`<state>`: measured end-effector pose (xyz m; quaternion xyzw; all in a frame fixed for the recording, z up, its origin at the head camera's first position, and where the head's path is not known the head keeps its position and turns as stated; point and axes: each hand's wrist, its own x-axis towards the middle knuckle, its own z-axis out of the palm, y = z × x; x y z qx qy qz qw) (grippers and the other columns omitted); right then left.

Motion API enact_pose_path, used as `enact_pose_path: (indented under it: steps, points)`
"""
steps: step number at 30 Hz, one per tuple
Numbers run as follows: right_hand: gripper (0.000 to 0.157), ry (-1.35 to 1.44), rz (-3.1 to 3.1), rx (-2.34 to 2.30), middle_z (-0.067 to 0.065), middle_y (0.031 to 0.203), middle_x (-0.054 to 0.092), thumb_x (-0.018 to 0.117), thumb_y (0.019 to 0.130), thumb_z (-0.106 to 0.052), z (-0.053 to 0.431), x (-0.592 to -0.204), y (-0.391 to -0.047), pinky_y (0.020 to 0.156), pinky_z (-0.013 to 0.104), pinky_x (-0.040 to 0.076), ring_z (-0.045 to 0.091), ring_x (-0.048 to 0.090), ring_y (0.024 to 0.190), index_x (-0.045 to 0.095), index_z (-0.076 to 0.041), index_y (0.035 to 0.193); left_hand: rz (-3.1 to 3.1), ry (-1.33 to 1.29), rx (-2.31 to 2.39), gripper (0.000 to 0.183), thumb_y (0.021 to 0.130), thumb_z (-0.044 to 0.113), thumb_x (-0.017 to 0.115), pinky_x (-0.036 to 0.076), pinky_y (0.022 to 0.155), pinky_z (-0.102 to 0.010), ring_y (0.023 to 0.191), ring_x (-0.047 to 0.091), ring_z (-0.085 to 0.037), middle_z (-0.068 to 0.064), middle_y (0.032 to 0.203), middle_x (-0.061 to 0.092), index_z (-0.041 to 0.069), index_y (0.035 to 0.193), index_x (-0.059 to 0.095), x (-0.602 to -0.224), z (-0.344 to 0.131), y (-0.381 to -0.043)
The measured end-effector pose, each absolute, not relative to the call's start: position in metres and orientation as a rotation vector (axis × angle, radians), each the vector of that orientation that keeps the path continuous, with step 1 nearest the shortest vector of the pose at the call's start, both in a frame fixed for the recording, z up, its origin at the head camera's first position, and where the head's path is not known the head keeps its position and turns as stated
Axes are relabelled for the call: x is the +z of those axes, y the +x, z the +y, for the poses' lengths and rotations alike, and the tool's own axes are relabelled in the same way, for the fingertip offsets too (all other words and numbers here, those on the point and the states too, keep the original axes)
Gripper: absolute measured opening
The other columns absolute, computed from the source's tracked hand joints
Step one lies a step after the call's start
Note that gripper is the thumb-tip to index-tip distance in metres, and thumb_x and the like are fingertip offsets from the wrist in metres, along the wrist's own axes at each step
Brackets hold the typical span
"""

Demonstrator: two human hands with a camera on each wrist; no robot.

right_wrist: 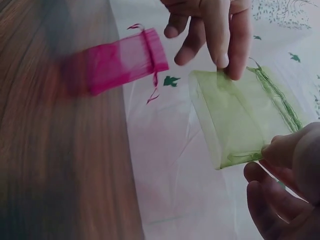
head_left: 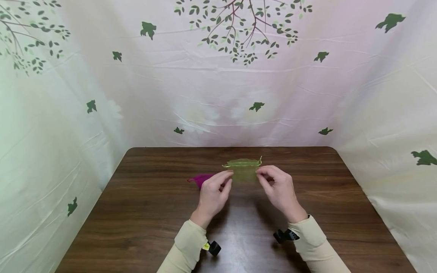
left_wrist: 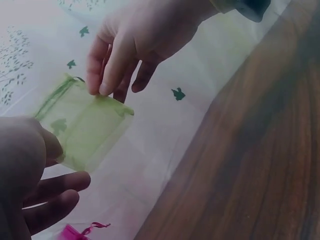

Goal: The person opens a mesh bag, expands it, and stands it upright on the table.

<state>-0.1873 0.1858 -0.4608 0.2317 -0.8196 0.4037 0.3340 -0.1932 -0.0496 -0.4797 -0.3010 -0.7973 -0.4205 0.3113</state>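
Note:
A sheer light-green drawstring pouch (head_left: pixel 244 173) is stretched flat between the two hands, its gathered neck and cords at the far side. My left hand (head_left: pixel 213 193) pinches one side edge of it between thumb and fingers. The opposite edge is pinched by my right hand (head_left: pixel 279 187). In the right wrist view, light shows through the thin green pouch (right_wrist: pixel 225 120), and its drawstring runs near the top edge. A magenta drawstring pouch (head_left: pixel 199 181) lies on the table beside my left hand, which partly covers it; the right wrist view shows more of this magenta pouch (right_wrist: pixel 117 65).
The dark wood-grain table (head_left: pixel 136 212) has rounded far corners. Behind it and at both sides hangs a pale curtain (head_left: pixel 211 83) printed with green birds and leafy branches. Small black devices are strapped at both wrists, by the cuffs of the light sleeves (head_left: pixel 191 242).

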Motion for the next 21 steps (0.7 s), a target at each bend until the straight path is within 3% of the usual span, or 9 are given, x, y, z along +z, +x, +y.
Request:
enact_pose_path:
  steps: [4, 9, 12, 18, 21]
  points:
    - [0.023, 0.571, -2.181, 1.048, 0.000, 0.089, 0.075, 0.078, 0.085, 0.011, 0.190, -0.466, -0.187, 0.066, 0.013, 0.054, 0.011, 0.070, 0.072, 0.076, -0.009, 0.095, -2.122, -0.789, -1.088, 0.023, 0.093, 0.000, 0.076, 0.059, 0.070, -0.020, 0.088, 0.075, -0.015, -0.010, 0.117, 0.078, 0.004, 0.115, 0.078, -0.484, -0.048, -0.192]
    - [0.022, 0.496, -2.260, 1.111, -0.002, 0.086, 0.075, 0.081, 0.085, 0.007, 0.191, -0.472, -0.185, 0.067, 0.015, 0.056, 0.010, 0.072, 0.073, 0.071, -0.011, 0.094, -2.073, -0.738, -1.177, 0.013, 0.092, -0.003, 0.077, 0.057, 0.065, -0.019, 0.071, 0.070, -0.009, -0.003, 0.088, 0.078, 0.006, 0.101, 0.078, -0.491, -0.045, -0.191]
    - [0.023, 0.452, -2.305, 1.150, -0.002, 0.088, 0.076, 0.083, 0.086, 0.003, 0.192, -0.474, -0.185, 0.068, 0.016, 0.057, 0.010, 0.073, 0.076, 0.069, -0.011, 0.098, -2.059, -0.691, -1.272, 0.013, 0.091, -0.005, 0.078, 0.055, 0.060, -0.018, 0.062, 0.068, -0.007, -0.003, 0.079, 0.076, 0.005, 0.097, 0.072, -0.493, -0.043, -0.189]
    - [0.018, 0.392, -2.372, 1.194, 0.001, 0.090, 0.078, 0.082, 0.089, -0.001, 0.197, -0.479, -0.185, 0.069, 0.023, 0.059, 0.013, 0.074, 0.078, 0.072, -0.008, 0.102, -2.148, -0.582, -1.356, 0.020, 0.094, 0.001, 0.077, 0.051, 0.053, -0.015, 0.060, 0.069, -0.006, -0.005, 0.091, 0.081, 0.005, 0.107, 0.063, -0.498, -0.038, -0.184]
    - [0.013, 0.375, -2.412, 1.211, 0.001, 0.090, 0.078, 0.081, 0.091, -0.003, 0.199, -0.481, -0.184, 0.070, 0.027, 0.060, 0.014, 0.074, 0.078, 0.074, -0.010, 0.100, -2.176, -0.567, -1.330, 0.014, 0.096, 0.004, 0.076, 0.050, 0.053, -0.014, 0.059, 0.067, -0.004, -0.001, 0.086, 0.080, 0.006, 0.107, 0.068, -0.501, -0.036, -0.183]
